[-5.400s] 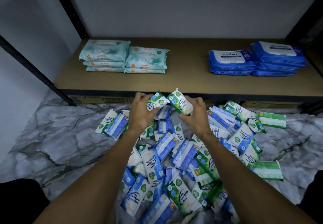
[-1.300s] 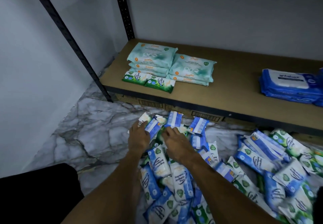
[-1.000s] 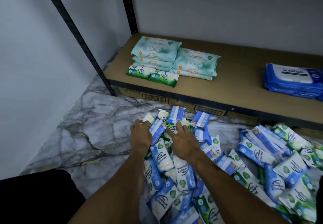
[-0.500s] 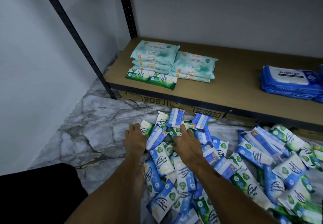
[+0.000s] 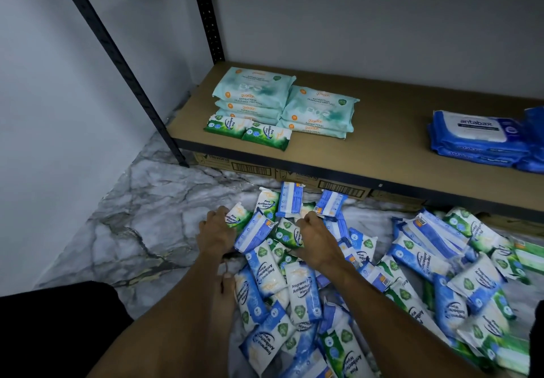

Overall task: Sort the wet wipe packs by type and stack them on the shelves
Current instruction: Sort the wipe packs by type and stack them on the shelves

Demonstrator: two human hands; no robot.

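- The left hand (image 5: 216, 230) is on the marble floor (image 5: 132, 230) in front of the tan fibreboard shelf (image 5: 382, 153), below its left end. Its fingers are curled round a small green-and-white pine wipe pack (image 5: 237, 217).
- The right hand (image 5: 316, 239) is just beside it, knuckles bent and fingertips buried in the loose pile of small blue and green film packs (image 5: 297, 289). I cannot tell whether they clamp anything.
- At the shelf's front-left edge two green pine packs (image 5: 250, 133) lie side by side, touching the pale teal stacks (image 5: 265, 94) behind them. The dark blue stacks (image 5: 477, 136) sit toward the shelf's right end, well apart.
- Risk: a blue-and-white fragrance-free pack (image 5: 256, 234) lies against the held one, so a quick lift could drag it along and mix the types.
- Risk: the film looks slick and the packs are soft, so a loose grip may let one slide back into the pile.
- Risk: the green row sits right at the shelf's lip, and a careless placement beside or on it could nudge a pack off onto the floor.
- Most packs are not yet sorted, so the small blue and small green types will each need their own spot on the shelf.
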